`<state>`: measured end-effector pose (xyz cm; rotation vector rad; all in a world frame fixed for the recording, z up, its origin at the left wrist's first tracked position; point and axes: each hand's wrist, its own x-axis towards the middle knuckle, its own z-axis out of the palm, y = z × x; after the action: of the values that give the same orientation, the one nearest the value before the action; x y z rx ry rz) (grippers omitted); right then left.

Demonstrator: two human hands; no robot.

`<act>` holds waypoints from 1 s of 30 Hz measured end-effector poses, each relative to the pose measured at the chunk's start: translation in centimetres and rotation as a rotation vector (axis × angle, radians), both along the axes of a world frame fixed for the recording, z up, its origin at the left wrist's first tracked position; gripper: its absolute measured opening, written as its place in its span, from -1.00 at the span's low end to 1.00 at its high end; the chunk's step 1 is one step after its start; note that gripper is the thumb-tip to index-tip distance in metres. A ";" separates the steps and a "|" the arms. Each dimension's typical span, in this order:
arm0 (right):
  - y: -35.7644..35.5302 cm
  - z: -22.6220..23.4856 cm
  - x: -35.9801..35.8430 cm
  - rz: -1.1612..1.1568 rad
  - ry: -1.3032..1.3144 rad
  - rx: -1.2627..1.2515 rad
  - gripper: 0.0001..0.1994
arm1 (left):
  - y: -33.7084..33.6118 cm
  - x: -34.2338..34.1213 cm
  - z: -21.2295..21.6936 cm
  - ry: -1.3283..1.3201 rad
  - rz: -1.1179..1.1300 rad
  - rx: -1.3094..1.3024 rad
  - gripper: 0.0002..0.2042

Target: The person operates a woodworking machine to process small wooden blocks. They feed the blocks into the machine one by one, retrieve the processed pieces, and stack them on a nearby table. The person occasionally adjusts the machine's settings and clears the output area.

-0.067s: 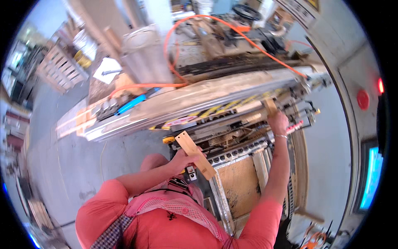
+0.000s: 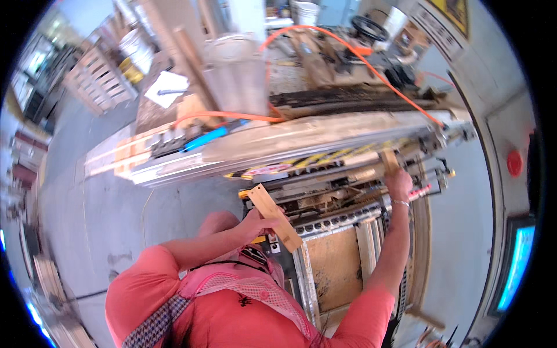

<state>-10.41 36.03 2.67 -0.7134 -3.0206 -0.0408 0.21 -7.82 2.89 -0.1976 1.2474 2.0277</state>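
Your left hand (image 2: 260, 218) is closed around a short, flat strip of pale wood (image 2: 274, 216), gripping it near the middle so the strip runs diagonally, its upper end pointing up and to your left and its lower end toward the machine frame in front of you. Your right hand (image 2: 399, 183) is stretched out further ahead, fingers wrapped around a second small block of pale wood (image 2: 389, 159) that stands nearly upright against the underside of the long metal saw bed (image 2: 301, 142). You wear a thin bracelet on that wrist.

Both pieces sit close to the machine: the strip hangs over its grey steel frame (image 2: 325, 220), the block touches the bed near yellow-and-black striped markings (image 2: 325, 159). An orange hose (image 2: 371, 64) loops over the cluttered top behind the bed. Below the frame, a brown plywood panel (image 2: 336, 267) lies between metal rails. To your left lies bare grey concrete floor (image 2: 87, 214).
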 end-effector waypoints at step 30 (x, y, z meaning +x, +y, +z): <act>3.2 -2.8 -0.1 0.053 0.004 0.095 -0.69 | -29.7 -27.5 -10.3 0.220 0.867 -0.677 -0.68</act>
<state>-10.54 39.26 -0.09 -0.6241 -3.0078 -0.1802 -27.34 -37.55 -7.37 -1.0005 2.2372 2.2386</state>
